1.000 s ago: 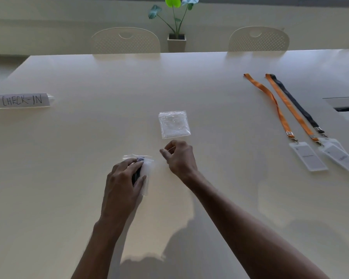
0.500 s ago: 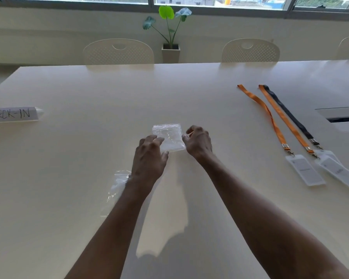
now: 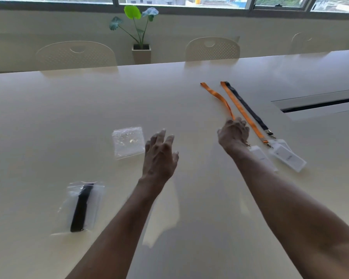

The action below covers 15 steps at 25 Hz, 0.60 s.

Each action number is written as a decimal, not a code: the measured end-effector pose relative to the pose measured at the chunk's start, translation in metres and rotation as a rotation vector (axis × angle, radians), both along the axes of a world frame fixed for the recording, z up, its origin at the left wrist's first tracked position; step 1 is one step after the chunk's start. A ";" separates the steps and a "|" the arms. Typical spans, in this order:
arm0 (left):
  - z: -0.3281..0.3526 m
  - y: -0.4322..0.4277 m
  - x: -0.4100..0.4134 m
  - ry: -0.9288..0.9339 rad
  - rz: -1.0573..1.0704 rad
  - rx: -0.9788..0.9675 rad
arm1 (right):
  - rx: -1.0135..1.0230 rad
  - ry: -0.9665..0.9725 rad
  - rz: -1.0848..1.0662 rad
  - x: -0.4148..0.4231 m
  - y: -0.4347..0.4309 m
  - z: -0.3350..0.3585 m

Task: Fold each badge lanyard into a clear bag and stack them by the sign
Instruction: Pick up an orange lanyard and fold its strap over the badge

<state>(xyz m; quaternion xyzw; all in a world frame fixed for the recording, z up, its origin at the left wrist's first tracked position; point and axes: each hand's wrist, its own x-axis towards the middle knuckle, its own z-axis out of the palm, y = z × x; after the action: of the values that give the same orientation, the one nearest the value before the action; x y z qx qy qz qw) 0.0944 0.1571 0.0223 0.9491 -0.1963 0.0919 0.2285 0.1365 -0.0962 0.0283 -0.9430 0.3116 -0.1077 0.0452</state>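
A clear bag holding a folded black lanyard [image 3: 81, 208] lies at the near left of the table. Empty clear bags [image 3: 128, 142] sit in the middle. My left hand [image 3: 161, 154] hovers just right of them, fingers spread, holding nothing. My right hand [image 3: 233, 135] is over the nearest orange lanyard [image 3: 216, 95], fingers bent downward above the strap near its clip; any contact is hidden. A second orange lanyard [image 3: 242, 111] and a black lanyard [image 3: 250, 111] lie beside it, each with a white badge holder [image 3: 290, 158]. The sign is out of view.
A recessed cable slot [image 3: 318, 103] is set into the table at the right. White chairs [image 3: 212, 49] stand along the far edge, and a potted plant [image 3: 141, 47] sits on the ledge behind.
Both hands left the empty bags and moved right; my right hand now sits over the nearest orange lanyard. The view swung right, so the sign dropped out of view.
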 end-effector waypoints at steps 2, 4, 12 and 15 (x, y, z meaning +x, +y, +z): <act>-0.001 -0.038 -0.011 0.017 -0.050 -0.009 | 0.009 0.141 -0.076 -0.014 -0.030 -0.002; -0.003 -0.073 -0.022 0.036 -0.082 -0.024 | 0.069 0.269 -0.086 -0.028 -0.049 -0.006; 0.000 -0.163 -0.043 0.121 -0.138 -0.043 | 0.144 0.148 0.064 -0.048 -0.079 -0.009; -0.001 -0.180 -0.046 0.160 -0.125 -0.061 | 0.136 0.105 0.130 -0.055 -0.080 -0.008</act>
<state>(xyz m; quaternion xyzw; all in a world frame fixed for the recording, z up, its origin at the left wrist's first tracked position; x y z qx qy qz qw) 0.0487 -0.0230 0.0212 0.9319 -0.2334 0.0072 0.2774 0.0814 -0.1764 0.0207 -0.9603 0.2583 -0.0338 0.0996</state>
